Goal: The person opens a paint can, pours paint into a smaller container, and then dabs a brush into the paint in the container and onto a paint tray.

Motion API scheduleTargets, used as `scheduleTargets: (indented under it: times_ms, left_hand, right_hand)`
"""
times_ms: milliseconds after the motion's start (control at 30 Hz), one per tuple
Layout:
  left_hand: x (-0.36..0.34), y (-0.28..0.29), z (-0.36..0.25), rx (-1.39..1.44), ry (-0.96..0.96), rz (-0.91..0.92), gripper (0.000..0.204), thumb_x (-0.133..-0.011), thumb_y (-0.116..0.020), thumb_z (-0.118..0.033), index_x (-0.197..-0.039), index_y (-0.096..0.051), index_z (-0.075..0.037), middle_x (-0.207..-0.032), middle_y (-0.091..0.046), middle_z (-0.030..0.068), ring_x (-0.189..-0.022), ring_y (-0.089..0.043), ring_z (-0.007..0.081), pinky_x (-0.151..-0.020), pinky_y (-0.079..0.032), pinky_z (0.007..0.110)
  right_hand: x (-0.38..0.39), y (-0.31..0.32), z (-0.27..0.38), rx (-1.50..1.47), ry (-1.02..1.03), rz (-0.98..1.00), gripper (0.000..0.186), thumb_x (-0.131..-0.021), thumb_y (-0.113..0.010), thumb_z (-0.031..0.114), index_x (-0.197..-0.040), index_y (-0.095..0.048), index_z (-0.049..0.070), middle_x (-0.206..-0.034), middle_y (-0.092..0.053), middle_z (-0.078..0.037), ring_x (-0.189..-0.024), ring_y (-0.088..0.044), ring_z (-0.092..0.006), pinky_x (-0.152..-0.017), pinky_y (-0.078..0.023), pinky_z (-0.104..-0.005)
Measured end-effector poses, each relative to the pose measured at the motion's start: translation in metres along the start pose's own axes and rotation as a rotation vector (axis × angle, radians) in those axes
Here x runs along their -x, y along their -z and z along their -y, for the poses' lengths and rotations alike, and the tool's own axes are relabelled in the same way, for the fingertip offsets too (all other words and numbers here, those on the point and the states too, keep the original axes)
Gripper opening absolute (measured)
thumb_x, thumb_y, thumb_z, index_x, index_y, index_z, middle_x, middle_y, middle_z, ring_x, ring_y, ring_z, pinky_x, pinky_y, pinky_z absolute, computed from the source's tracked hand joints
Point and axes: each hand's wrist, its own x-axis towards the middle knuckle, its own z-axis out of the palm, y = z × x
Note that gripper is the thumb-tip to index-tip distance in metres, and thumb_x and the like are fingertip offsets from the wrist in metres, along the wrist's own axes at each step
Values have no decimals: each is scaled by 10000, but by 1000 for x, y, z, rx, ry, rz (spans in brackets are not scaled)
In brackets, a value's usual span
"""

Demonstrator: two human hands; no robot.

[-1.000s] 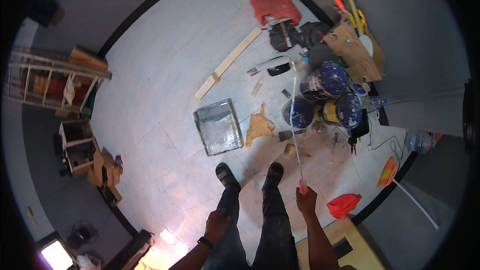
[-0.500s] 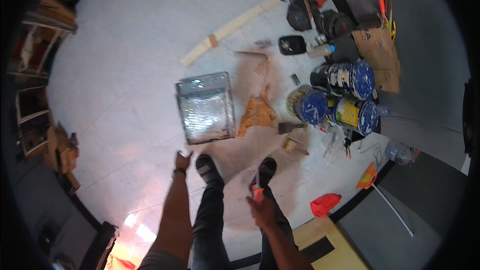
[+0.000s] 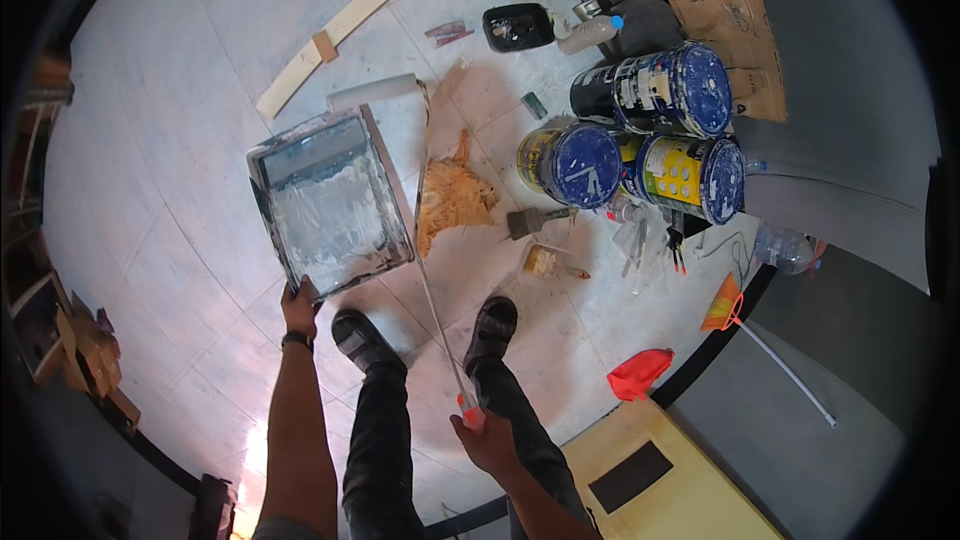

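My left hand [image 3: 300,310] is closed on the near left corner of a black paint tray [image 3: 401,243], whose inside is smeared with grey-white paint. The tray's near edge seems tilted up a little, though I cannot tell if it is fully off the floor. In my right hand [image 3: 488,442] is the red grip of a long-handled paint roller [image 3: 372,92]. Its thin rod runs forward along the tray's right side, and the pale roller sleeve lies just beyond the tray's far edge. My fingers wrap round the grip.
Right of the tray lies an orange, furry-looking shape [image 3: 455,195], perhaps a cat. Paint buckets [image 3: 588,166], a wide brush [image 3: 524,224] and another brush in a small tray [image 3: 545,261] stand or lie further right. A wooden strip [image 3: 375,2] crosses the far floor.
My left hand has reached forward and taken hold of the tray's corner. The roller's red grip stays in my right hand. The whole view has shifted, moving the floor things leftward and up.
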Motion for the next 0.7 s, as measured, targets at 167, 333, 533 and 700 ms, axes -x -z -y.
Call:
scheduleTargets:
  times_ms: [167, 333, 533, 700]
  left_hand:
    - [42, -33, -59, 83, -191, 89, 254, -1020, -671, -294, -1193, -667, -109, -1067, -722, 11, -918, -695, 150, -780, -599, 347]
    - [78, -98, -148, 10, -353, 163, 250, -1018, -673, -266, -1153, -677, -56, -1022, -700, 18, -869, -679, 133, -742, -612, 338]
    - [117, -170, -254, -169, -511, 178, 198, -1011, -679, -249, -1028, -699, -53, -843, -671, -14, -712, -624, 89, -626, -575, 296]
    - [146, -231, -320, -456, -804, 101, 230, -981, -672, -171, -1033, -715, 49, -861, -721, 89, -757, -665, 156, -693, -563, 350]
  right_hand:
    - [9, 5, -5, -92, 64, -46, 322, -896, -775, 320, -846, -667, 21, -675, -662, -218, -689, -675, -460, -564, -529, -473]
    - [20, 37, 14, -61, 95, -49, 309, -900, -768, 320, -853, -658, 34, -672, -657, -218, -693, -670, -459, -560, -525, -489]
    - [19, 89, 37, -130, 163, 45, 312, -872, -808, 280, -914, -684, -3, -711, -677, -212, -688, -695, -416, -591, -547, -422]
    - [22, 128, 62, -184, 199, -28, 289, -902, -766, 293, -838, -642, 40, -670, -649, -205, -651, -663, -432, -539, -514, -458]
